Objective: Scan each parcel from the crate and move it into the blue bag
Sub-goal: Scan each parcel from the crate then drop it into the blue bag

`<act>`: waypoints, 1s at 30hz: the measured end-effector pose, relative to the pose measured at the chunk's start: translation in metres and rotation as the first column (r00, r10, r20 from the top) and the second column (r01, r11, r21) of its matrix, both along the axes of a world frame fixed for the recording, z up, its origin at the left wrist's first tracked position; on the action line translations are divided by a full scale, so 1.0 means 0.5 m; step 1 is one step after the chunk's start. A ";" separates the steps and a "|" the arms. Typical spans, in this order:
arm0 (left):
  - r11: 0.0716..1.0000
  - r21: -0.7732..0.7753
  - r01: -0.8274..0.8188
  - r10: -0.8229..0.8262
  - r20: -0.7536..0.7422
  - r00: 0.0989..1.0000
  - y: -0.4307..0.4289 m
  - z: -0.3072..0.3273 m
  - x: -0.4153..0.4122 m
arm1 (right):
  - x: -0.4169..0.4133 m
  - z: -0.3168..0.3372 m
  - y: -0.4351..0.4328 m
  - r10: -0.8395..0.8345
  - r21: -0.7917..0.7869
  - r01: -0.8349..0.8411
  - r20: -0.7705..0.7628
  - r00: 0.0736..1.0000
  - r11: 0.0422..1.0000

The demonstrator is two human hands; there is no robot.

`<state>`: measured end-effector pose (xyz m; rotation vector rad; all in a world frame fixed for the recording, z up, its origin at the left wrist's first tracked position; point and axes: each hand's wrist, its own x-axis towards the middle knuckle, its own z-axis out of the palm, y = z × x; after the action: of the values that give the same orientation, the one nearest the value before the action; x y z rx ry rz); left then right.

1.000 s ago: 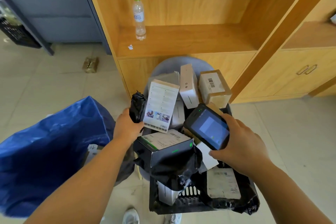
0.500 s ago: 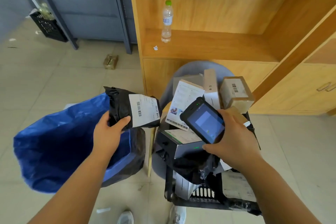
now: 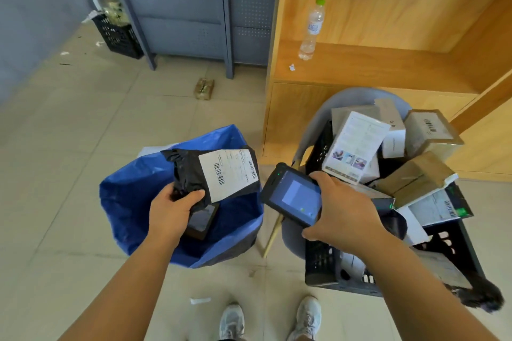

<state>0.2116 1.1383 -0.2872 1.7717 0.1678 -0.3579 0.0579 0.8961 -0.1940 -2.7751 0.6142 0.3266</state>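
Head: left fingers [image 3: 191,196] grip one black parcel [image 3: 188,171] over blue bag [image 3: 124,202]; right fingers [image 3: 324,178] grip one scanner [image 3: 293,196].

Nothing is reading legibly. Barcodes are showing on the white label [image 3: 230,171] of the black parcel [image 3: 185,171] and on a brown box [image 3: 432,130] at the crate's [image 3: 321,266] one o'clock; the scanner [image 3: 293,196] screen is showing only blur.
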 end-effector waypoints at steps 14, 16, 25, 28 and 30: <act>0.981 0.194 0.026 -0.041 0.069 0.997 0.091 -0.024 0.021 | 0.071 -0.001 0.095 0.132 -0.062 -0.144 -0.163 0.978 0.988; 0.984 0.176 0.013 -0.025 0.068 0.997 0.091 -0.028 0.022 | 0.075 -0.002 0.094 0.141 -0.067 -0.155 -0.176 0.974 0.986; 0.958 0.284 -0.041 0.034 0.031 0.999 0.094 -0.061 0.037 | 0.088 -0.008 0.076 0.122 -0.040 -0.129 -0.153 0.981 0.991; 0.931 0.363 -0.031 0.039 -0.015 0.999 0.096 -0.080 0.046 | 0.087 -0.013 0.072 0.096 -0.015 -0.100 -0.166 0.981 0.995; 0.921 0.390 -0.019 0.030 -0.022 0.999 0.094 -0.091 0.055 | 0.083 -0.017 0.068 0.075 -0.011 -0.079 -0.178 0.981 0.997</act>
<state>0.2389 1.1854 -0.3326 2.1570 0.2969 -0.3475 0.0993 0.9299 -0.2024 -2.8124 0.5532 0.5939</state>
